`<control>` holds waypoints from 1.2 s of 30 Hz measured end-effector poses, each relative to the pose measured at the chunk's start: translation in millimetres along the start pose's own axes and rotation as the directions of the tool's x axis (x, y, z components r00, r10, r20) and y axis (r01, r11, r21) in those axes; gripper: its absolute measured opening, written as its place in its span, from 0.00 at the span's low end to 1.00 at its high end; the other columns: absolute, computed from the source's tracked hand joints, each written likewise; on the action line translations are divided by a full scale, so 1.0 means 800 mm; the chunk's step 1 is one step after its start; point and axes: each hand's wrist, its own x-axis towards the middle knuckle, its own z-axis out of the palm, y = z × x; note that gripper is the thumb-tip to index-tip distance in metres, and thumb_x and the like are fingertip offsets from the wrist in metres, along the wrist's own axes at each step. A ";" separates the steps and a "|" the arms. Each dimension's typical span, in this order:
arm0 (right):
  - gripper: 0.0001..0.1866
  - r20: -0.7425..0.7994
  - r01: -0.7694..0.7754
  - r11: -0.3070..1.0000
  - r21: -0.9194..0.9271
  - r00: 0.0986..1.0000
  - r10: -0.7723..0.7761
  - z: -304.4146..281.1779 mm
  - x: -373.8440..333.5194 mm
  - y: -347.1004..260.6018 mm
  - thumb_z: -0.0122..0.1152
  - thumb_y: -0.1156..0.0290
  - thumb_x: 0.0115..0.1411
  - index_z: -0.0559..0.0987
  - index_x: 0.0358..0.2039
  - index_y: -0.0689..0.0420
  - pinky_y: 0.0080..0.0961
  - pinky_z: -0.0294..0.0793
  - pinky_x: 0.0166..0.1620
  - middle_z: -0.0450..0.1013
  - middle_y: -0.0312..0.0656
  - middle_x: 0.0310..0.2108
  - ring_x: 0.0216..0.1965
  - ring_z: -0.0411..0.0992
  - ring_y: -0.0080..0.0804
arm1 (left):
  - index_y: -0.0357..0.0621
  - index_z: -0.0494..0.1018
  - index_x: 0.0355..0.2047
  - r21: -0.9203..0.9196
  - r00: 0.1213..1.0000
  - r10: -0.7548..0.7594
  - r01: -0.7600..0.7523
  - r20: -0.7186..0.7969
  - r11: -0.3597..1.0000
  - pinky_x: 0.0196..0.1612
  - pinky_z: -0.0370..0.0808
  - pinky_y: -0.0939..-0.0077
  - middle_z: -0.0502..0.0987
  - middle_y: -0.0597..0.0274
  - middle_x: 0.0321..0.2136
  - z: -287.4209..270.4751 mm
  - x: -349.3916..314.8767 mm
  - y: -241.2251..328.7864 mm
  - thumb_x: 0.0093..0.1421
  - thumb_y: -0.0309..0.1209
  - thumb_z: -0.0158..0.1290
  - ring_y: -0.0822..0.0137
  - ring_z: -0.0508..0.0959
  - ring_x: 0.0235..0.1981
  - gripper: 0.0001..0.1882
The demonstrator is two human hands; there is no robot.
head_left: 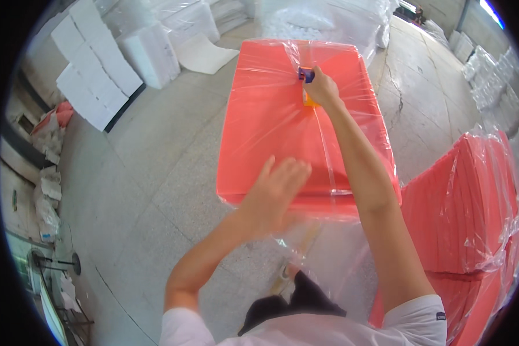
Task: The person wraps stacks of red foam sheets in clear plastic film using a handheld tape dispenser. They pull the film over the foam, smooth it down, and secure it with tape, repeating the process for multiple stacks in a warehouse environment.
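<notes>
A stack of red foam sheets (265, 115), wrapped in clear plastic film, stands in front of me. My right hand (323, 87) is closed around a tape dispenser (307, 75) with blue and orange parts, at the far part of the stack's top. A strip of clear tape (330, 167) runs from there toward the near edge. Over the near left part of the top is my left hand (277, 187), slightly blurred, its thumb apart from the outstretched fingers. Whether it touches the film I cannot tell. Loose film (297, 245) hangs below the near edge.
More film-wrapped red sheets (450, 213) stand close on my right. White foam boards (92, 63) lean at the far left, with wrapped white blocks (328, 23) behind the stack. A white sheet (205, 55) lies on the concrete floor (144, 167). A metal-framed stand (57, 265) is at the left.
</notes>
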 end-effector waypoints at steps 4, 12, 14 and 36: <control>0.25 -0.021 -0.023 1.000 -0.001 1.000 0.023 0.040 0.073 0.043 0.59 0.60 0.53 0.70 0.51 0.55 0.43 0.73 0.47 0.77 0.52 0.41 0.46 0.75 0.50 | 0.48 0.56 0.66 0.310 0.927 0.311 -0.365 0.210 0.878 0.62 0.51 0.31 0.56 0.45 0.65 0.045 -0.038 0.007 0.60 0.47 0.49 0.49 0.53 0.68 0.36; 0.31 0.159 0.049 0.999 -0.001 0.986 -0.048 0.034 0.138 0.076 0.62 0.51 0.50 0.72 0.49 0.61 0.41 0.73 0.48 0.76 0.57 0.42 0.46 0.74 0.54 | 0.47 0.75 0.39 0.300 0.990 0.024 -0.065 0.139 0.952 0.34 0.75 0.51 0.79 0.53 0.37 0.054 0.127 -0.021 0.60 0.36 0.50 0.49 0.80 0.34 0.10; 0.32 0.218 0.069 0.997 0.036 0.973 -0.075 0.018 0.135 0.065 0.63 0.50 0.51 0.72 0.50 0.60 0.41 0.73 0.48 0.77 0.53 0.42 0.47 0.74 0.51 | 0.42 0.72 0.27 -0.150 0.923 -0.066 0.009 -0.380 0.989 0.27 0.71 0.50 0.78 0.53 0.24 0.034 0.160 -0.057 0.60 0.35 0.51 0.45 0.77 0.22 0.10; 0.27 0.118 -0.498 0.832 0.245 0.867 0.484 -0.075 -0.471 -0.101 0.64 0.65 0.53 0.72 0.53 0.56 0.41 0.76 0.37 0.75 0.56 0.39 0.35 0.76 0.56 | 0.28 0.60 0.57 0.318 0.943 0.294 -0.233 -0.158 0.919 0.59 0.62 0.51 0.60 0.31 0.59 0.041 0.196 -0.090 0.53 0.43 0.60 0.37 0.62 0.59 0.39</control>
